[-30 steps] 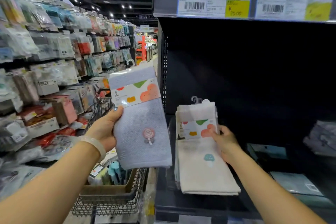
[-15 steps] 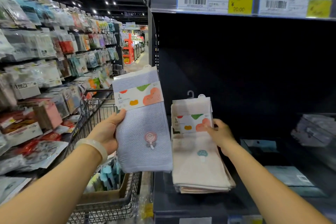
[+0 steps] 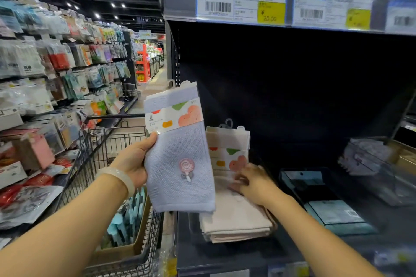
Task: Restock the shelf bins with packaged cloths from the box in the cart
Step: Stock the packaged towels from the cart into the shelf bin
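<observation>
Left arm: bare, reaching up from the lower left, a pale bangle on the wrist.
Left hand (image 3: 135,159): raised, thumb in front and fingers behind, pinching the left edge of an upright cloth.
Right arm: bare, stretched forward from the lower right.
Right hand (image 3: 254,183): palm down, fingers curled loosely, blurred, resting on a stack.
</observation>
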